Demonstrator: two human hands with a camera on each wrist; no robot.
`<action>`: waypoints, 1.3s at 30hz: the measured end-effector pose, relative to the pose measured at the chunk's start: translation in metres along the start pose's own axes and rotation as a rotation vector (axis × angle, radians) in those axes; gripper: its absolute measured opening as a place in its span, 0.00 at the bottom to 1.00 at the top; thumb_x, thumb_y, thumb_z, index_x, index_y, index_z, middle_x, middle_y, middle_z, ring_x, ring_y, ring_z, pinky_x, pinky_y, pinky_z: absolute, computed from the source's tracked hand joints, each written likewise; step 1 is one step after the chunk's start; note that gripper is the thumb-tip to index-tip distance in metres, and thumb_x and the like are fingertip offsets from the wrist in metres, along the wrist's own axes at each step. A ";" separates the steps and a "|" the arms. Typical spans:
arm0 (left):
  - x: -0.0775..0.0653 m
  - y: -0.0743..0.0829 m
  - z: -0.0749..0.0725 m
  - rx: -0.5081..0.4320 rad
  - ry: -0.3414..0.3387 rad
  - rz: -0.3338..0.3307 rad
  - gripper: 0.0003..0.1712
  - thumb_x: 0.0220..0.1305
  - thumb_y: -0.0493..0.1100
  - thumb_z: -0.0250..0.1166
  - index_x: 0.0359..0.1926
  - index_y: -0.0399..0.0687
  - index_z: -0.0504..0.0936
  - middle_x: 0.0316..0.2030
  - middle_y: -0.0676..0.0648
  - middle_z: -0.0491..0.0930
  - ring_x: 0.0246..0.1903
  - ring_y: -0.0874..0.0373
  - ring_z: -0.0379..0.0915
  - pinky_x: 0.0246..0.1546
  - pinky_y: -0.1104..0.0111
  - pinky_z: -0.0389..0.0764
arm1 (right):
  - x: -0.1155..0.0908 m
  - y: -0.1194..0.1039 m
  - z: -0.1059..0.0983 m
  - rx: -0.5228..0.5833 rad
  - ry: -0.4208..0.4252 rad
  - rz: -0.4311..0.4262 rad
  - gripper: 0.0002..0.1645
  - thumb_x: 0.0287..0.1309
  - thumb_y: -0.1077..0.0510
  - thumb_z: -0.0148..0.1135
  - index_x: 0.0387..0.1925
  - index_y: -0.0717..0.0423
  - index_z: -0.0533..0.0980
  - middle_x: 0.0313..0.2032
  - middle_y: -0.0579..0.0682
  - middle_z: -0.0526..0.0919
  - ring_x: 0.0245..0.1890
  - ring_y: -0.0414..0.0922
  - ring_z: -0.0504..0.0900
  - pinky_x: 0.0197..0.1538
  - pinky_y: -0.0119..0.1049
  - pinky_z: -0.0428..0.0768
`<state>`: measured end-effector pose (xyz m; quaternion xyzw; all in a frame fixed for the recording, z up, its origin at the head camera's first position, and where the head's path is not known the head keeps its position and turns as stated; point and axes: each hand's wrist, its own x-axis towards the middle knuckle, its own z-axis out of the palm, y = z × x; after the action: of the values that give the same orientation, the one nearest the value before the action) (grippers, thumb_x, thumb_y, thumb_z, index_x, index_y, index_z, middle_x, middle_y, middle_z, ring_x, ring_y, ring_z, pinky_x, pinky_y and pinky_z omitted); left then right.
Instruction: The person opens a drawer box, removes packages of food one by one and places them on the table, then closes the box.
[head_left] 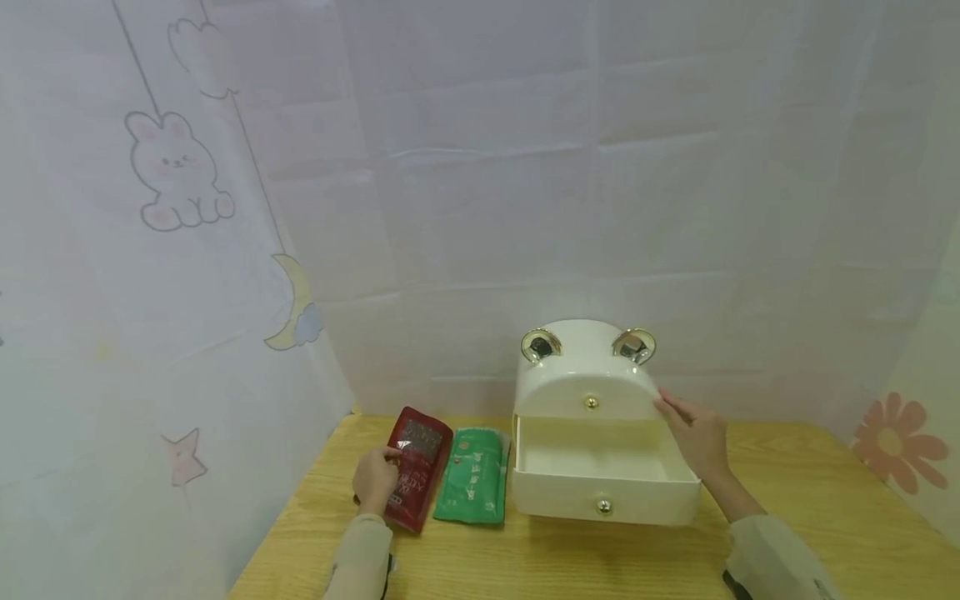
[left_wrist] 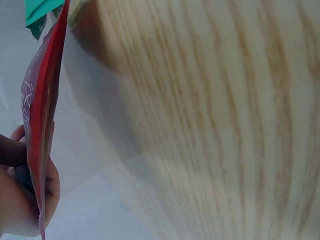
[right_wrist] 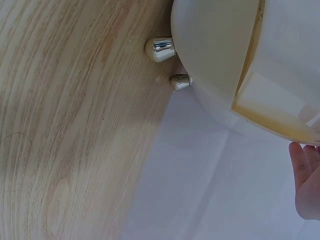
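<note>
My left hand [head_left: 375, 479] pinches the left edge of a dark red pouch [head_left: 422, 475] with a clear window. In the left wrist view the red pouch [left_wrist: 44, 95] stands on edge between thumb and fingers, apparently raised from the table. Beside it lies a green pouch [head_left: 474, 479]. A white drawer box [head_left: 581, 367] with gold-rimmed ears stands to the right, its lower drawer [head_left: 555, 497] pulled out and bare inside. My right hand [head_left: 697, 437] touches the box's right side with extended fingers, also seen as a hand [right_wrist: 309, 185] in the right wrist view.
Everything stands on a wood-grain table [head_left: 585, 567]. Printed cloth [head_left: 480, 208] hangs behind and to the left of it. Small gold feet [right_wrist: 161, 49] hold the box off the tabletop, and a gold knob [head_left: 603, 505] sticks out from the drawer front.
</note>
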<state>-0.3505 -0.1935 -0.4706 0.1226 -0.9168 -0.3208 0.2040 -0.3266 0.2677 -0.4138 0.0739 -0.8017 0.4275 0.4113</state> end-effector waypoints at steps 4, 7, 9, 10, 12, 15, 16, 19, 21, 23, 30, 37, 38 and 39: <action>0.000 -0.003 0.003 0.004 -0.003 0.000 0.10 0.55 0.30 0.58 0.35 0.43 0.84 0.32 0.41 0.82 0.22 0.53 0.73 0.16 0.65 0.67 | -0.001 0.000 0.000 -0.003 -0.002 0.007 0.14 0.54 0.60 0.63 0.41 0.65 0.80 0.38 0.63 0.80 0.21 0.27 0.69 0.21 0.20 0.65; 0.000 -0.006 0.005 0.002 -0.003 0.009 0.10 0.55 0.30 0.59 0.35 0.42 0.84 0.32 0.40 0.82 0.22 0.53 0.74 0.17 0.64 0.68 | -0.002 0.000 -0.001 -0.005 -0.009 0.017 0.14 0.55 0.60 0.63 0.42 0.65 0.79 0.39 0.64 0.80 0.20 0.29 0.69 0.20 0.20 0.64; 0.000 -0.008 0.006 -0.006 -0.004 0.013 0.09 0.56 0.30 0.59 0.35 0.41 0.84 0.33 0.40 0.82 0.24 0.52 0.74 0.18 0.63 0.69 | -0.002 -0.001 -0.001 -0.002 -0.014 0.024 0.15 0.55 0.59 0.62 0.42 0.65 0.79 0.39 0.64 0.80 0.20 0.30 0.69 0.19 0.21 0.64; 0.000 -0.009 0.006 -0.011 -0.002 0.014 0.09 0.56 0.30 0.59 0.34 0.41 0.84 0.33 0.39 0.82 0.25 0.50 0.75 0.19 0.62 0.70 | -0.002 -0.001 -0.001 0.001 -0.018 0.027 0.15 0.56 0.59 0.62 0.43 0.65 0.79 0.39 0.64 0.80 0.20 0.30 0.69 0.19 0.21 0.64; 0.001 -0.012 0.008 -0.022 0.007 0.020 0.09 0.55 0.30 0.58 0.34 0.40 0.84 0.34 0.39 0.82 0.27 0.48 0.76 0.21 0.60 0.71 | -0.002 -0.002 -0.002 0.006 -0.023 0.031 0.15 0.56 0.59 0.62 0.43 0.65 0.79 0.40 0.65 0.80 0.20 0.31 0.69 0.17 0.22 0.63; 0.001 -0.016 0.010 -0.049 0.026 0.037 0.08 0.53 0.29 0.59 0.33 0.39 0.84 0.34 0.39 0.82 0.31 0.45 0.77 0.27 0.57 0.74 | -0.002 -0.002 -0.002 0.008 -0.026 0.030 0.15 0.56 0.59 0.62 0.43 0.65 0.79 0.40 0.65 0.80 0.20 0.31 0.69 0.17 0.22 0.63; 0.001 -0.017 0.011 -0.054 0.032 0.045 0.08 0.53 0.29 0.60 0.33 0.39 0.84 0.33 0.39 0.82 0.32 0.44 0.77 0.29 0.56 0.75 | -0.002 -0.001 -0.002 0.008 -0.026 0.029 0.15 0.56 0.59 0.62 0.43 0.65 0.79 0.40 0.65 0.80 0.20 0.32 0.69 0.17 0.22 0.63; 0.002 -0.021 0.014 -0.063 0.036 0.060 0.06 0.53 0.30 0.61 0.32 0.37 0.83 0.33 0.38 0.82 0.35 0.42 0.77 0.35 0.53 0.76 | -0.002 -0.001 -0.002 0.010 -0.020 0.027 0.15 0.55 0.59 0.62 0.43 0.65 0.79 0.39 0.65 0.80 0.20 0.31 0.69 0.16 0.22 0.63; 0.002 -0.023 0.015 -0.060 0.031 0.054 0.05 0.54 0.31 0.62 0.32 0.36 0.83 0.33 0.37 0.81 0.36 0.41 0.76 0.37 0.52 0.75 | -0.003 0.000 -0.001 0.012 -0.016 0.026 0.15 0.55 0.59 0.63 0.42 0.65 0.79 0.39 0.64 0.80 0.20 0.30 0.69 0.16 0.22 0.63; 0.001 -0.024 0.015 -0.060 0.026 0.047 0.04 0.54 0.31 0.62 0.32 0.35 0.82 0.34 0.36 0.81 0.37 0.40 0.76 0.37 0.52 0.75 | -0.003 0.001 0.000 0.016 -0.015 0.026 0.15 0.55 0.60 0.63 0.42 0.66 0.79 0.39 0.65 0.80 0.16 0.29 0.66 0.15 0.23 0.61; -0.001 -0.026 0.015 -0.074 -0.010 0.004 0.07 0.55 0.27 0.58 0.34 0.30 0.81 0.33 0.34 0.80 0.36 0.40 0.75 0.36 0.52 0.75 | -0.002 0.000 0.001 0.010 -0.023 0.021 0.15 0.56 0.60 0.62 0.42 0.68 0.78 0.38 0.67 0.80 0.10 0.29 0.59 0.12 0.25 0.59; 0.002 -0.025 0.014 -0.048 -0.023 -0.010 0.10 0.54 0.27 0.57 0.38 0.29 0.80 0.36 0.33 0.79 0.38 0.39 0.75 0.38 0.51 0.75 | -0.001 0.000 0.001 -0.015 -0.014 0.020 0.15 0.55 0.60 0.63 0.42 0.67 0.79 0.38 0.66 0.80 0.15 0.31 0.66 0.14 0.24 0.61; 0.003 -0.023 0.013 -0.037 -0.016 -0.006 0.11 0.53 0.28 0.57 0.39 0.28 0.80 0.36 0.32 0.79 0.38 0.38 0.75 0.38 0.51 0.75 | 0.000 0.000 0.001 -0.014 -0.016 0.022 0.15 0.55 0.60 0.62 0.42 0.67 0.79 0.38 0.66 0.80 0.13 0.31 0.64 0.14 0.25 0.61; 0.004 -0.022 0.013 -0.029 -0.007 -0.003 0.12 0.53 0.28 0.57 0.39 0.28 0.80 0.37 0.32 0.79 0.39 0.38 0.75 0.39 0.51 0.75 | 0.000 0.000 0.001 -0.012 -0.018 0.024 0.15 0.55 0.60 0.62 0.42 0.67 0.79 0.38 0.67 0.80 0.12 0.31 0.63 0.13 0.25 0.60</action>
<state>-0.3582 -0.2044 -0.4925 0.1198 -0.9126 -0.3347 0.2018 -0.3269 0.2672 -0.4144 0.0656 -0.8087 0.4269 0.3994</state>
